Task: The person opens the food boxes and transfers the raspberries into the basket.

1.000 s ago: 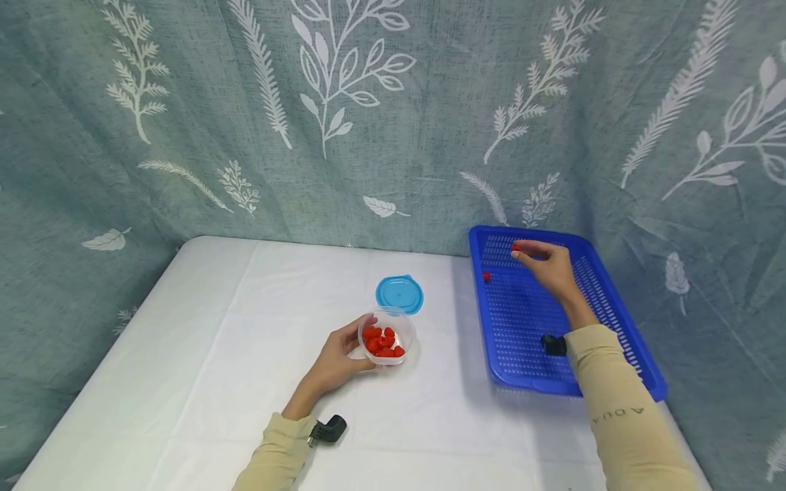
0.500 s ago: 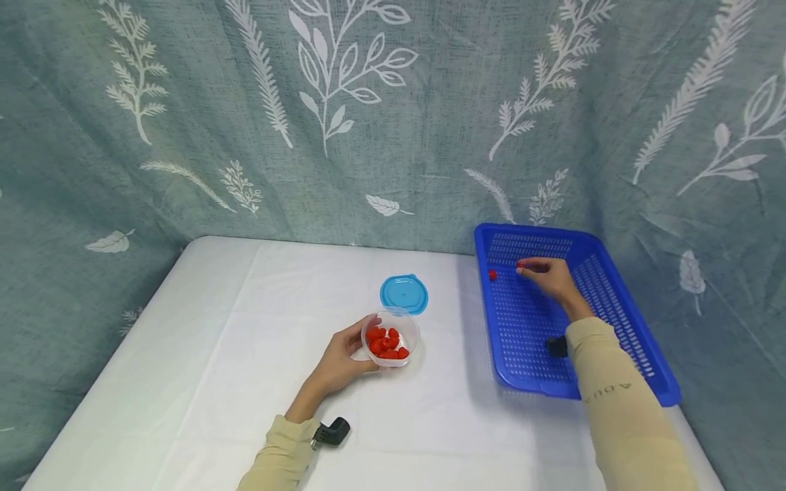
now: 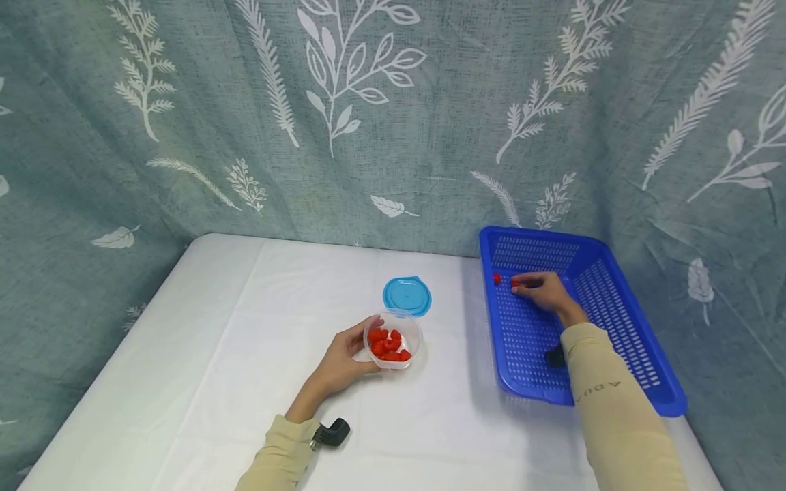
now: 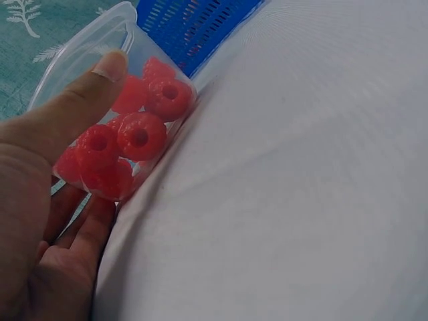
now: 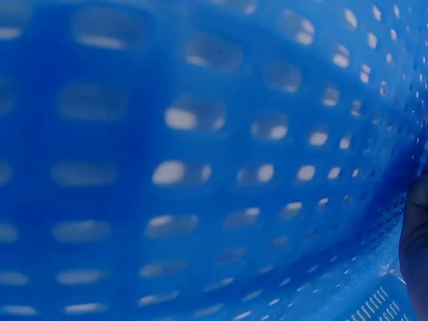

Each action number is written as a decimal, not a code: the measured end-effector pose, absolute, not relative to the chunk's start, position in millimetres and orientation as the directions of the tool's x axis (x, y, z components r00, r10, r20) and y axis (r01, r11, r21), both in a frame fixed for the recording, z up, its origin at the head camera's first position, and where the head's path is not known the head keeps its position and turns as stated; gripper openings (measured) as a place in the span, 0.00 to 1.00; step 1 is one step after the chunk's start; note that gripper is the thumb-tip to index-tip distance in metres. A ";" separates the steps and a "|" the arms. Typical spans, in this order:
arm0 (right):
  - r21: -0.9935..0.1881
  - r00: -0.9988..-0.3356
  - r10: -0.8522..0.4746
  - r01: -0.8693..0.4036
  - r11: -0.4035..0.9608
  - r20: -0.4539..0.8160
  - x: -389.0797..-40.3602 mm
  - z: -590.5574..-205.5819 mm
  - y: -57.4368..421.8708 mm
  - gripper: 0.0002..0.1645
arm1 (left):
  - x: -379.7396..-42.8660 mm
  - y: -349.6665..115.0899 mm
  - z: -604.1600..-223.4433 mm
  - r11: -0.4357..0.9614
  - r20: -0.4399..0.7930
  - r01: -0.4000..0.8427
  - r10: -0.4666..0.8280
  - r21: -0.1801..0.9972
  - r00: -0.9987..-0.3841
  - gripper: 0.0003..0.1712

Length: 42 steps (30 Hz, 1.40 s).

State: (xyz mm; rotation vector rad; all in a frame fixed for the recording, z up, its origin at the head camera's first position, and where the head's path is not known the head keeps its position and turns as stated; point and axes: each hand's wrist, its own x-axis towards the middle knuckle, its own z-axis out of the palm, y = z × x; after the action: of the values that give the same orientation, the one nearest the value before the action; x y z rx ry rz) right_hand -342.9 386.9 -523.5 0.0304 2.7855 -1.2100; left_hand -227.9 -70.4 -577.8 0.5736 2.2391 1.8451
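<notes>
My left hand [image 3: 340,360] grips a clear plastic tub [image 3: 417,341] by its side, the thumb on one wall and fingers on the other. Several red raspberries [image 4: 140,136] lie inside; in the left wrist view some show hollow centres. Over in the blue basket [image 3: 645,341], my right hand [image 3: 548,293] pinches a raspberry [image 3: 516,283] low near the basket floor. Another raspberry [image 3: 497,278] lies in the basket by its left wall. Only a dark edge of the right hand shows in the right wrist view, beside the perforated basket wall [image 5: 221,147].
A round blue lid [image 3: 407,296] lies on the white table [image 3: 245,382] just behind the tub. The basket's raised walls surround the right hand. A green leaf-patterned curtain [image 3: 430,123] hangs along the back and sides.
My right hand has lowered into the basket, bringing the pinched raspberry down near the one by the left wall. The left hand still holds the tub; the whole view has shifted slightly.
</notes>
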 end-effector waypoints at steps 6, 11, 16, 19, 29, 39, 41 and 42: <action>-0.724 -0.990 -0.013 0.092 0.684 -0.137 -339.7 -521.0 384.6 0.25 | -227.4 -70.4 -578.3 0.136 0.133 0.205 0.411 0.969 -0.902 0.51; -0.729 -0.985 -0.010 0.123 0.674 -0.175 -338.8 -520.2 384.4 0.26 | -227.7 -70.6 -577.6 0.150 0.121 0.197 0.406 0.969 -0.906 0.52; -0.746 -0.985 -0.012 0.124 0.654 -0.175 -341.4 -519.0 385.6 0.27 | -230.0 -70.8 -574.8 0.161 0.121 0.200 0.402 0.966 -0.907 0.51; -0.755 -0.982 -0.011 0.139 0.641 -0.191 -342.4 -520.1 386.7 0.29 | -229.5 -71.7 -574.6 0.153 0.115 0.190 0.400 0.970 -0.909 0.52; -0.790 -0.963 -0.012 0.212 0.576 -0.268 -341.8 -523.7 391.3 0.34 | -226.3 -71.0 -576.9 0.125 0.108 0.174 0.412 0.977 -0.905 0.51; -0.782 -0.984 -0.005 0.139 0.608 -0.179 -341.5 -502.4 387.0 0.30 | -225.5 -70.1 -575.6 0.133 0.107 0.176 0.414 0.975 -0.904 0.51; -0.796 -0.996 0.014 0.082 0.600 -0.093 -341.6 -492.5 382.5 0.28 | -225.1 -69.9 -575.2 0.137 0.101 0.171 0.409 0.976 -0.907 0.51; -0.800 -0.998 0.025 0.057 0.597 -0.052 -341.4 -486.3 379.2 0.27 | -224.9 -70.0 -575.0 0.135 0.099 0.166 0.405 0.977 -0.909 0.51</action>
State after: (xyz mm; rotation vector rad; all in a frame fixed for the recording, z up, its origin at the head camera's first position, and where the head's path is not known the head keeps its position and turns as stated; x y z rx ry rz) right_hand -341.4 379.2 -486.3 0.0711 2.7758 -1.3930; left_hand -224.9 -70.0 -575.0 0.5664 2.2164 1.8657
